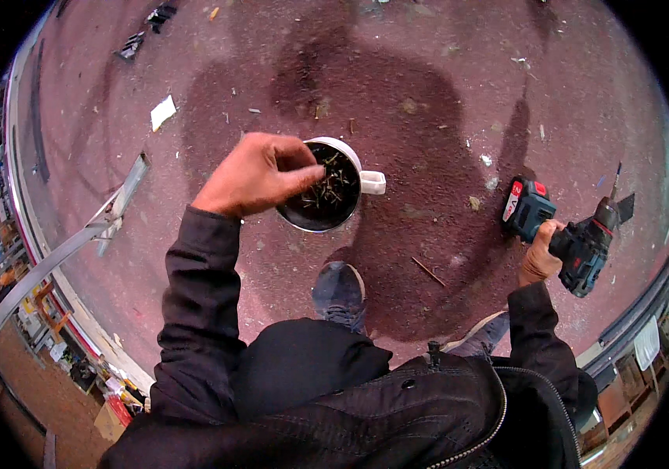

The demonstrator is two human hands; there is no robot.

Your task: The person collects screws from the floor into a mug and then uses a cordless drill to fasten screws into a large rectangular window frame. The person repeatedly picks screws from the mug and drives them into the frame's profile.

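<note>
White mug, dark inside, holds scattered thin, pale pieces.

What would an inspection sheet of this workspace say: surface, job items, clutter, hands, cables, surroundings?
Surface: reddish floor, stained, scattered with small debris.
Job items: white mug-like container with side handle, dark inside, small slender pieces in it; cordless drill with a bit fitted.
Clutter: white scrap, thin stick, dark pieces at upper left.
Left hand: over the container's opening, fingers curled; whether it holds anything, cannot tell.
Right hand: grips the drill between battery and body.
Cables: nothing seen.
Surroundings: metal bar at left; assorted goods and a cardboard box beyond the floor's left edge.
</note>
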